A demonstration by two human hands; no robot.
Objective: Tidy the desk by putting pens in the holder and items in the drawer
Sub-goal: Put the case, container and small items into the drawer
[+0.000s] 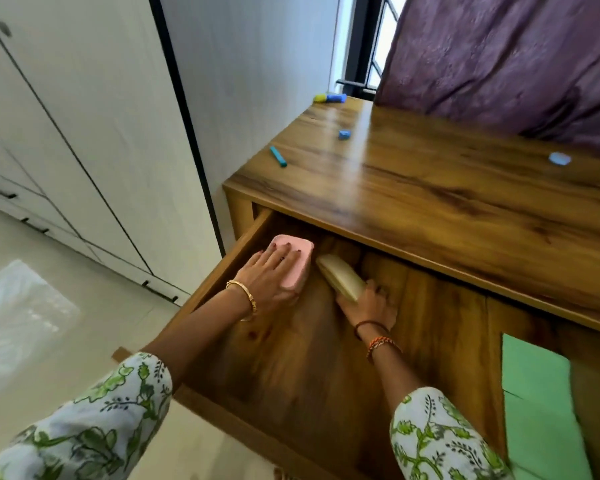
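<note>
There, in the drawer [309, 362]: left hand [269, 277] flat on pink box [300, 268], right hand [369, 303] apparently around cream case [340, 275].

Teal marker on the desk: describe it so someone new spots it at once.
Take the wooden desk top above the open drawer. Near its left edge lies the teal marker, nearest the front of the loose items. It alone is a slim teal stick; the others are blue and stubbier.

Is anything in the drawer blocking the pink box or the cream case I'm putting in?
Nothing visible. The left hand rests on the pink box in the back left corner of the drawer, the right hand grips the cream case beside it, bare wood around them.
</note>
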